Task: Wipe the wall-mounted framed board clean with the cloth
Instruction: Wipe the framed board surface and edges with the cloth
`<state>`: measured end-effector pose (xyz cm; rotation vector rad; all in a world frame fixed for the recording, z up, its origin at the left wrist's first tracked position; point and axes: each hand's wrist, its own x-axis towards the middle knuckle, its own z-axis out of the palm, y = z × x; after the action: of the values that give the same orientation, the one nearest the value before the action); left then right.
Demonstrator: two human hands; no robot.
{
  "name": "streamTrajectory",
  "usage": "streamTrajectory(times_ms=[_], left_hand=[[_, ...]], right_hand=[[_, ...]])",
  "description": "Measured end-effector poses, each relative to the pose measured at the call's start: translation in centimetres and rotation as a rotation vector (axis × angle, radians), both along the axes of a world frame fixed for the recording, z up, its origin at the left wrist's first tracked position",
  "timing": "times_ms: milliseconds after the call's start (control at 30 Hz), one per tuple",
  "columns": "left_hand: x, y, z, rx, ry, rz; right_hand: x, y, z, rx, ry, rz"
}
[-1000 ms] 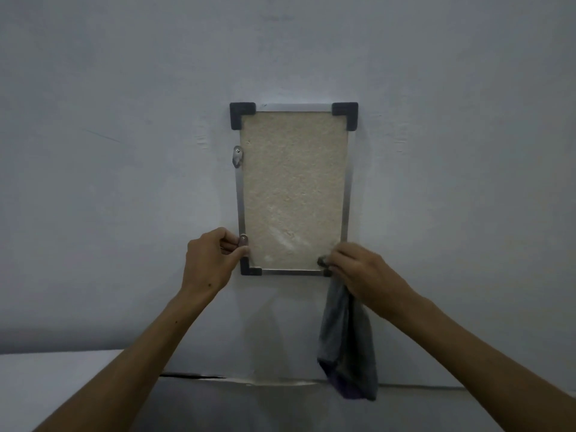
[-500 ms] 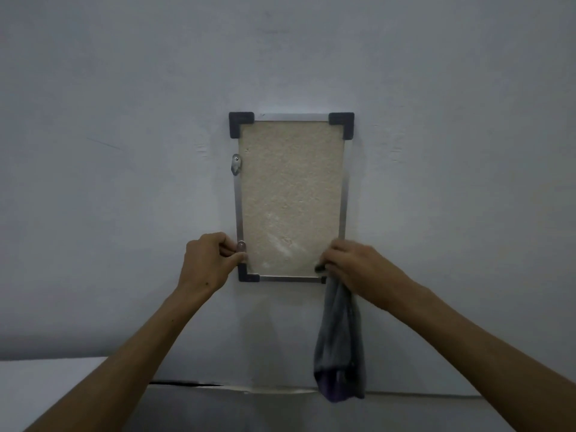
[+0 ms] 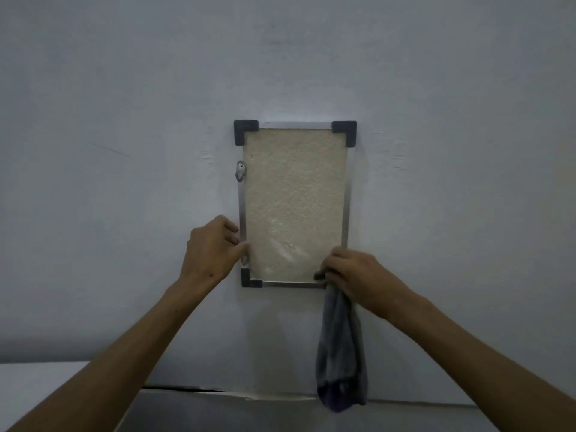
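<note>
From my head camera, looking forward and slightly down, I face a plain pale grey painted wall (image 3: 124,151). Mounted on it, upright and near the middle of the view, is the tall rectangular board (image 3: 294,201) with a rough beige, cork-like face, a thin silver metal frame and dark plastic corner caps. A small metal bracket (image 3: 240,174) sits against the upper part of the frame's left rail, and another shows just beside my left thumb lower down.

My left hand (image 3: 208,251) is at the lower left rail of the board. Its fingers are curled round the outer edge of the frame while the thumb presses on the front of the rail, so it grips the frame itself, just above the bottom-left corner cap.

My right hand (image 3: 358,275) is at the board's bottom-right corner and covers that corner cap. Its fingers are curled tight round the bunched top of a soft grey cloth with a darker purplish lower end (image 3: 341,353), and the knuckles lie against the frame and the beige face. The cloth hangs straight down from my fist, below the board, against the wall.

Along the bottom of the view runs a pale horizontal ledge (image 3: 46,385), with a dark crack where it meets the wall.
</note>
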<state>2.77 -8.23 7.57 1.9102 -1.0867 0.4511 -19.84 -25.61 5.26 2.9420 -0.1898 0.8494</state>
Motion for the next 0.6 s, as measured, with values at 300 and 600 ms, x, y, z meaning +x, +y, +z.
streamTrajectory(times_ms=[300, 600], left_hand=[[-0.7, -0.5, 7.6, -0.062, -0.561, -0.022], [0.2, -1.7, 11.8, 0.160, -0.618, -0.073]], right_hand=[[0.9, -0.1, 5.0, -0.116, -0.480, -0.008], [0.2, -0.3, 1.3, 0.026, 0.107, 0.018]])
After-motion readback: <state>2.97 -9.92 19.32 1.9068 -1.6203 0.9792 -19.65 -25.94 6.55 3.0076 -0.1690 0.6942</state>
